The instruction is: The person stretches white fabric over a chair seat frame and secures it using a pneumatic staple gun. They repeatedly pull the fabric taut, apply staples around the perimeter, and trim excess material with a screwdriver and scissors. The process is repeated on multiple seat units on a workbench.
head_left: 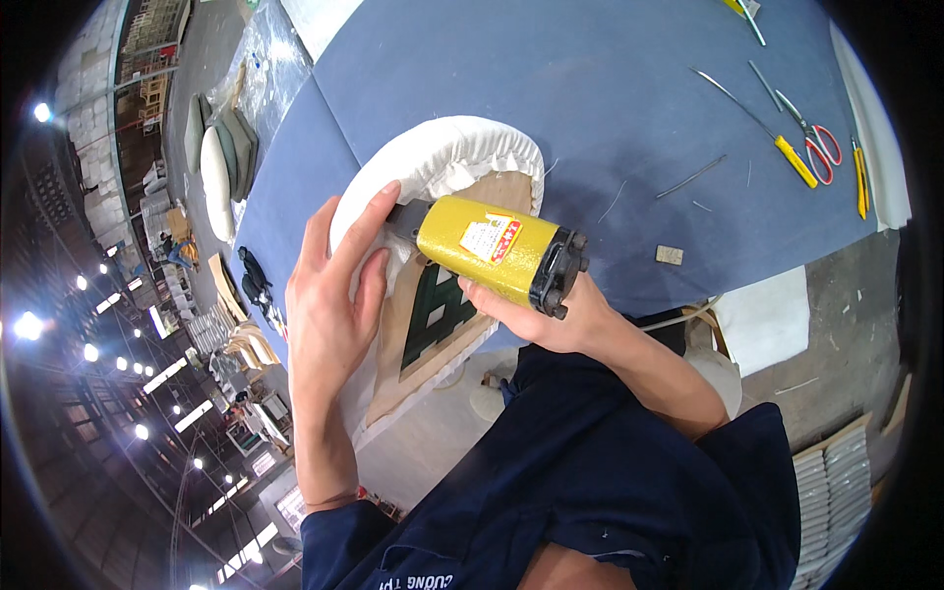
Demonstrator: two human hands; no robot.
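An upholstered seat cushion [428, 152] in white fabric lies tilted, underside up, at the near edge of the table. Its fabric is gathered in pleats over a brown wooden base [393, 379], with dark green webbing [433, 315] in the opening. My left hand [329, 295] grips the cushion's left rim, the index finger lying along the fabric. My right hand [575, 320] is wrapped round a yellow staple gun [442, 231], whose body hides most of the grip. The gun's dark nose points left at the pleated fabric, close to my left fingertips. Whether it touches is hidden.
On the blue table [610, 98] lie red-handled scissors [816, 143], a yellow-handled screwdriver-like tool [796, 162], a yellow cutter [860, 187], thread scraps and a small pale block [669, 255]. Padded pieces [216, 177] stack at far left; an air hose [678, 317] runs along the table's near edge.
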